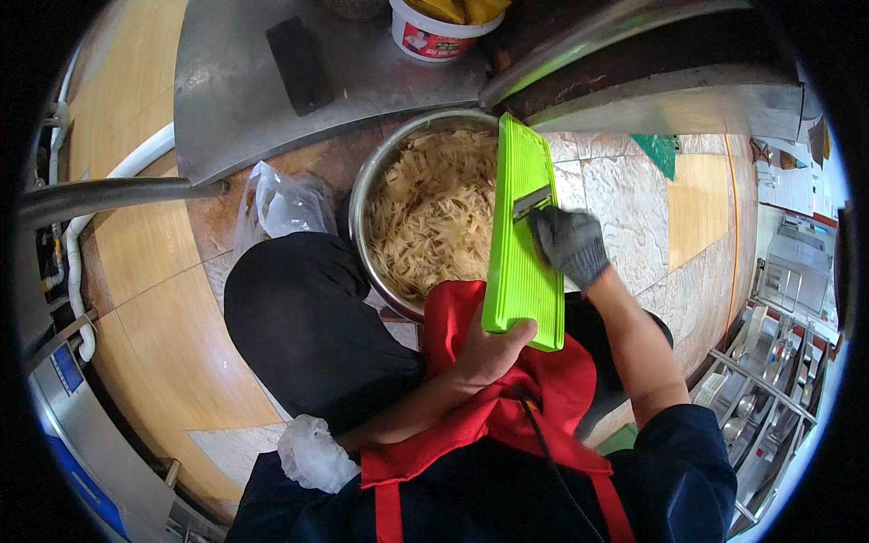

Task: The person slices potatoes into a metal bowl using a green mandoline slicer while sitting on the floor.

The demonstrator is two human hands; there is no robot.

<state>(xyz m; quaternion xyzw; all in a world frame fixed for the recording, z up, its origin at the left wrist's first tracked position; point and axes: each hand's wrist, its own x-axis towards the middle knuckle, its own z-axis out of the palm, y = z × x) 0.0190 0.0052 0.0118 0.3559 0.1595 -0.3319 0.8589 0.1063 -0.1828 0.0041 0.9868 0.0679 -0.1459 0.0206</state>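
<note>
My left hand (497, 351) grips the near end of a bright green plastic mandoline slicer (523, 278), thumb over its top. The slicer slants up from my lap, its far end over the right side of a round metal basin (358, 224). Pale vegetable shreds (434, 210), potato-like, fill much of the basin. My right hand (571, 246), in a grey knit glove, is curled against the ribbed face, just below the metal blade (532, 201). Whatever may lie under the glove is hidden; the hand is slightly blurred.
A clear plastic bag (288, 203) lies left of the basin. Beyond is a metal surface (224, 81) with a dark flat phone-like object (299, 64) and a white tub (441, 34). A metal table leg (122, 200) crosses at left. Wire shelving (767, 400) stands right.
</note>
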